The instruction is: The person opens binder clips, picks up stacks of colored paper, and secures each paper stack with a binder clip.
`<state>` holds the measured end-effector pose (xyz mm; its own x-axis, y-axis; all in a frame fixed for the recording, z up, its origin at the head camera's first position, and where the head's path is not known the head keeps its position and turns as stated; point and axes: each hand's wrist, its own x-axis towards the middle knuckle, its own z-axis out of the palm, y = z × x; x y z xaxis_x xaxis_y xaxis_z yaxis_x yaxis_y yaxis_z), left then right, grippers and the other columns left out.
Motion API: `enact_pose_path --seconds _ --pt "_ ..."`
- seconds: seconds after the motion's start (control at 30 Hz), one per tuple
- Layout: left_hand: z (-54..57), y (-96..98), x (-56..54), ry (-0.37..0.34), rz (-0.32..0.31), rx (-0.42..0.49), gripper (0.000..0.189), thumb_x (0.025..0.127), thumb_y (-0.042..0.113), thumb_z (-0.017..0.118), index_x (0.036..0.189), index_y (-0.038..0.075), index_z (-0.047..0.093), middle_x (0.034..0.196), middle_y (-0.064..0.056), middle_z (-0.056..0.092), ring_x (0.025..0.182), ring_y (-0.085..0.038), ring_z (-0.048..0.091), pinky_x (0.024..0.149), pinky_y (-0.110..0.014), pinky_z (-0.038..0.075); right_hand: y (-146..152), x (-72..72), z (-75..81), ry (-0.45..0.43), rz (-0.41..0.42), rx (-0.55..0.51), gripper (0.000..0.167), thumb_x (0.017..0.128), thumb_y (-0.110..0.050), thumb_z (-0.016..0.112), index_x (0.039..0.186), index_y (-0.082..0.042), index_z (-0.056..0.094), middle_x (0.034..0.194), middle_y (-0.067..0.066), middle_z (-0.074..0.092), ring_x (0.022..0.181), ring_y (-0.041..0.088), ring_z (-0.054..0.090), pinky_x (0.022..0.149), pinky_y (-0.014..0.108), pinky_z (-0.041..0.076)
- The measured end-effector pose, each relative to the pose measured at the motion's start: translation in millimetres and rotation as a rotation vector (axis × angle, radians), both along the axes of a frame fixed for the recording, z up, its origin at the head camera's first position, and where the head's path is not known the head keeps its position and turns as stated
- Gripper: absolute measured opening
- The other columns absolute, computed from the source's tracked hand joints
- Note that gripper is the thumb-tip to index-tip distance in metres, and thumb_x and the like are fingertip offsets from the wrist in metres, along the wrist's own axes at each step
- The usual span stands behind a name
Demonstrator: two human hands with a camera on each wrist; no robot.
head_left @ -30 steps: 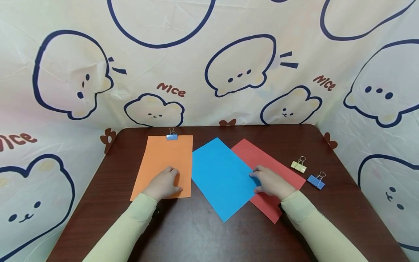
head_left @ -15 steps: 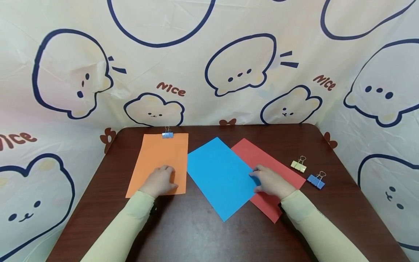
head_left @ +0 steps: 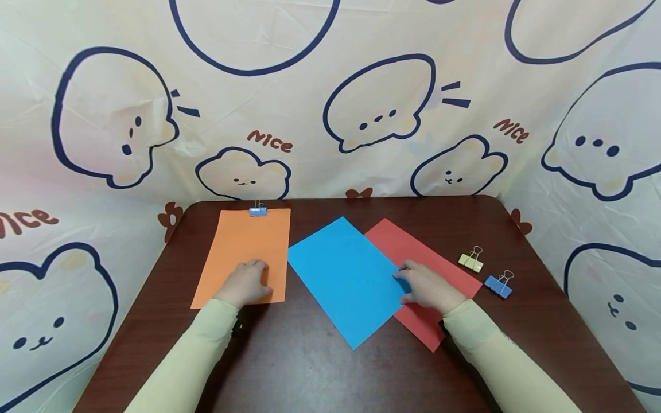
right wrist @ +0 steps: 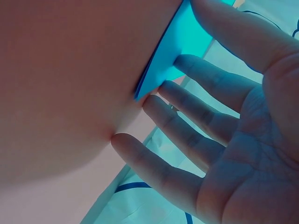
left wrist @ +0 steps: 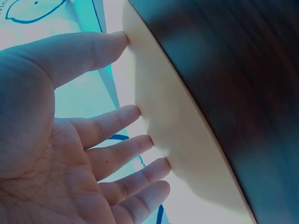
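Brown lettering (head_left: 269, 141), "Nice", readable on backdrop (head_left: 304, 109) ahead of left hand (head_left: 242, 284) and right hand (head_left: 427, 288). Both spread wide, gripping nothing: left fingertips rest on orange sheet (head_left: 253, 238); right fingertips touch blue sheet (head_left: 343, 281), extending leftward, and red sheet (head_left: 413, 249) directly below.

Plain orange paper (head_left: 245, 244) lies under the left fingers (head_left: 256, 265), a blue clip (head_left: 258, 211) beyond them. Bright blue paper (head_left: 346, 281) meets the right fingers (head_left: 408, 266), red paper (head_left: 403, 246) beneath them; to their right, a pale yellow clip (head_left: 470, 263) and a second blue clip (head_left: 498, 287). Around them, the table (head_left: 330, 373) is dark reddish-brown; behind, the cream backdrop (head_left: 310, 172) bears navy cartoon outlines and brown "Nice" lettering.
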<state>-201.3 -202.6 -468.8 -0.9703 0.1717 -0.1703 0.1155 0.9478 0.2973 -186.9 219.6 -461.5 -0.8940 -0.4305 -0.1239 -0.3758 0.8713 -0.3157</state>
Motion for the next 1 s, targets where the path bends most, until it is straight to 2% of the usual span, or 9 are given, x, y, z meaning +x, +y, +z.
enact_pose_path --seconds 0.37,0.7,1.0 --pt "-2.6 -15.6 -6.5 0.005 0.011 0.001 0.064 0.090 0.024 0.076 0.141 -0.007 0.053 0.149 -0.030 0.050 0.132 -0.051 0.050 0.110 -0.061 0.043 1.8 -0.7 -0.6 0.000 -0.001 0.005 0.058 0.083 -0.018 0.087 0.133 0.001 0.067 0.128 0.019 0.059 0.117 0.036 0.060 0.095 0.045 0.058" --pt "0.5 -25.3 -7.8 0.002 0.042 0.021 0.063 0.091 0.025 0.075 0.139 -0.009 0.053 0.146 -0.033 0.050 0.129 -0.052 0.051 0.107 -0.062 0.044 2.1 -1.7 -2.1 0.005 0.002 0.009 0.058 0.082 -0.019 0.088 0.133 0.000 0.067 0.129 0.019 0.059 0.117 0.036 0.060 0.095 0.046 0.058" --pt "-3.4 -34.2 -12.8 0.006 0.071 0.013 0.062 0.092 0.028 0.074 0.138 -0.009 0.053 0.144 -0.033 0.051 0.127 -0.052 0.051 0.107 -0.062 0.044 2.0 -1.5 -1.7 0.003 0.003 0.004 0.058 0.083 -0.019 0.088 0.133 0.000 0.067 0.129 0.020 0.059 0.117 0.036 0.060 0.096 0.046 0.058"
